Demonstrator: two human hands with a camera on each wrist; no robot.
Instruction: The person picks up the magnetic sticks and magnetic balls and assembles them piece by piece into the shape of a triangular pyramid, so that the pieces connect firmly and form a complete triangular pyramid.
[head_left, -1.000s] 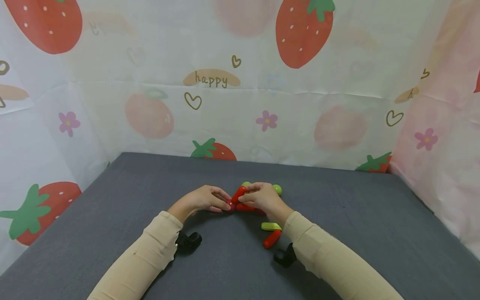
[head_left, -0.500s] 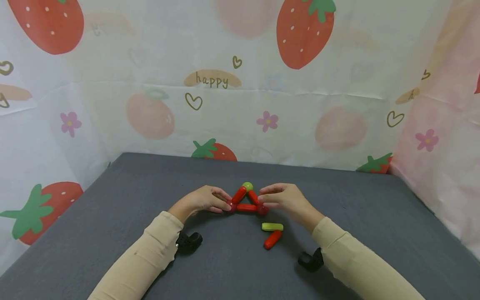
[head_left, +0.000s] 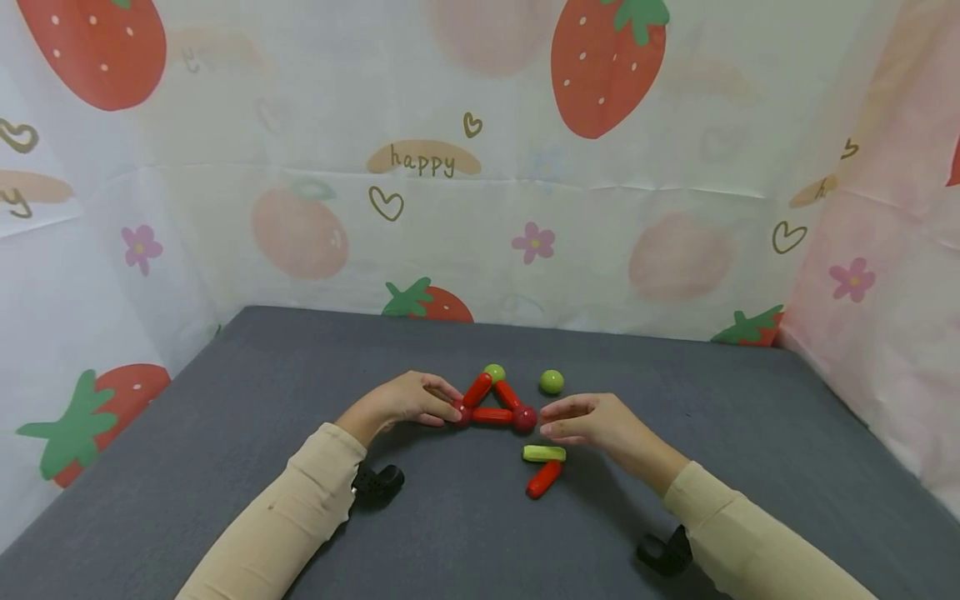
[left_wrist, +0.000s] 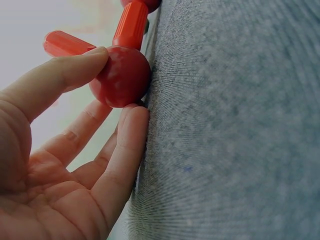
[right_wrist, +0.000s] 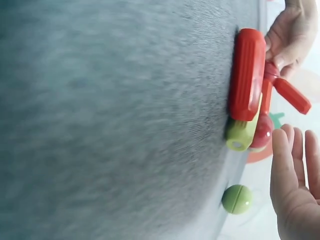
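On the dark table lies a triangle of red rods [head_left: 492, 416], joined at its corners by balls. Its left red ball [left_wrist: 120, 77] is pinched between the thumb and fingers of my left hand [head_left: 405, 398]. A second red ball [head_left: 524, 419] forms the right corner, and a green ball [head_left: 494, 372] the far one. Just right of the right corner, my right hand [head_left: 600, 423] is held with relaxed fingers and nothing in them. Nearer me lie a loose yellow-green rod [head_left: 544, 453] and a loose red rod [right_wrist: 247, 75], end to end at an angle.
A separate green ball [head_left: 551, 382] sits behind my right hand on the grey tabletop [head_left: 420, 533]. Cloth printed with strawberries [head_left: 607, 67] hangs around the back and sides of the table. Black wrist devices [head_left: 378, 485] stick out below both sleeves.
My right hand has moved away from the triangle, right and toward me, uncovering the right red ball, the rod beside it and the loose green ball. My left hand has stayed at the left ball.
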